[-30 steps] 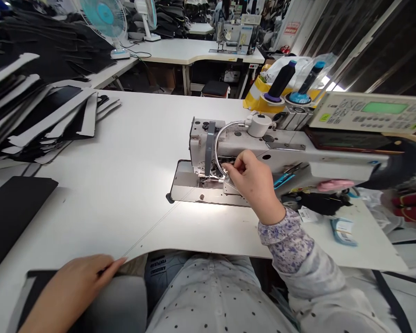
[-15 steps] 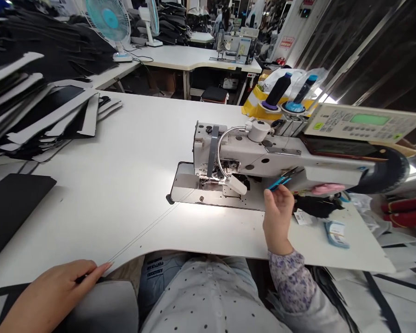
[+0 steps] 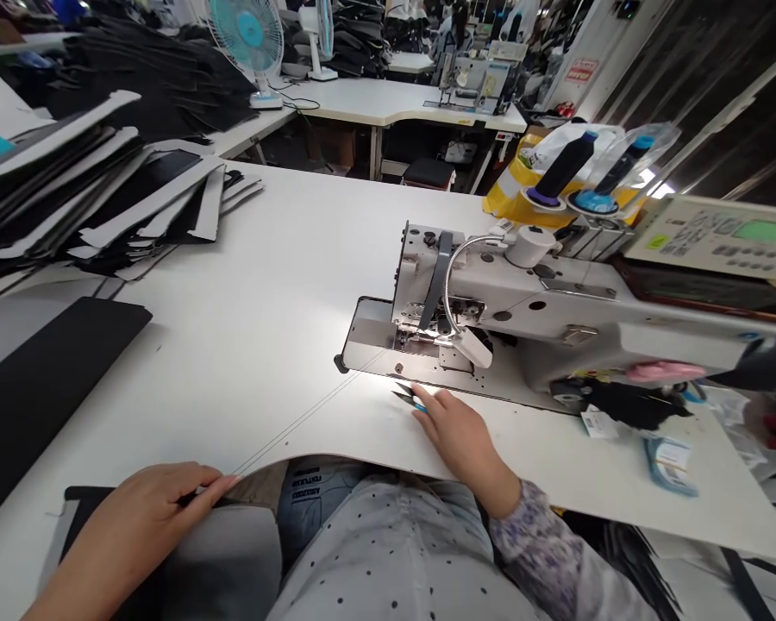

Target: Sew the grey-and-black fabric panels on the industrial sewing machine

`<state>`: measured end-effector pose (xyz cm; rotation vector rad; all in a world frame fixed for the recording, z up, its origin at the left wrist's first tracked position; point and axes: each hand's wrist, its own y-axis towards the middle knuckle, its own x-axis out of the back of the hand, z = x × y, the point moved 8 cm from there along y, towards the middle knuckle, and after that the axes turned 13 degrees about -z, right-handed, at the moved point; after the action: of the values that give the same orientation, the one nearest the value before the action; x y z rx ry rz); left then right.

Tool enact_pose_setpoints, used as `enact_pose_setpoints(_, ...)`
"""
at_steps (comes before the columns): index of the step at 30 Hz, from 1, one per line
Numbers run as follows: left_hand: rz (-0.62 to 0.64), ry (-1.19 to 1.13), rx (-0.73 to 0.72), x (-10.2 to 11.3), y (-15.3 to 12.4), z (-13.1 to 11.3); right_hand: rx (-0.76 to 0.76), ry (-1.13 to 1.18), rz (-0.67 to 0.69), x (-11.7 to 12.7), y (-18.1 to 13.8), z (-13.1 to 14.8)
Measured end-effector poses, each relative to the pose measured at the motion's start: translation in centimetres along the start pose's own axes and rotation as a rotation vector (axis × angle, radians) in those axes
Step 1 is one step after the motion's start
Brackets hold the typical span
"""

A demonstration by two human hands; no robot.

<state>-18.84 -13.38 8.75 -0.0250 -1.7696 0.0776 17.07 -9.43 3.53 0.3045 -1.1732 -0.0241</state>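
Note:
My right hand (image 3: 458, 431) rests on the white table (image 3: 265, 285) just in front of the sewing machine (image 3: 523, 302), fingers closed on small blue-handled thread snips (image 3: 409, 399) whose tips point left. A thin thread (image 3: 303, 417) runs from the machine's needle area down to my left hand (image 3: 148, 509). That hand pinches the thread at the table's near edge and lies on a black and grey fabric piece (image 3: 187, 561) over my lap.
Stacks of black and white cut pieces (image 3: 84, 198) fill the far left, with a black panel (image 3: 39, 379) nearer. Two thread cones (image 3: 562, 168) and a control panel (image 3: 717, 241) stand behind the machine. Tags and black scraps (image 3: 627, 405) lie at right. Fans (image 3: 246, 34) stand behind.
My right hand left the needle area, reached the machine's right side where the blue snips were, and now lies with them on the table before the needle plate. The left hand stayed put.

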Motion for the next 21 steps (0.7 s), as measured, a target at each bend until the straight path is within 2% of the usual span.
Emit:
enact_pose_setpoints(3,0.140,-0.019,0.017,-1.1,-0.4,0.2,0.199,-0.164,0.036,-1.2,3.8,4.3)
enact_pose_setpoints(6,0.116,-0.018,0.020,-1.0,-0.5,0.4,0.289,-0.165,0.032,-2.5,6.0,6.3)
enact_pose_setpoints(10,0.082,-0.035,0.023,-0.7,-0.5,0.4,0.285,-0.141,0.051,-3.1,5.9,6.1)
enact_pose_setpoints(14,0.112,-0.033,0.051,-0.8,-0.6,0.4,0.217,-0.130,0.080,-2.8,5.0,5.3)
enact_pose_setpoints(17,0.132,-0.025,0.076,-0.9,-0.8,0.5,0.257,-0.136,0.116,-3.8,5.1,6.0)
enact_pose_setpoints(21,0.108,-0.018,0.054,0.5,-0.1,0.7,0.272,-0.056,0.081,-4.9,5.6,6.3)
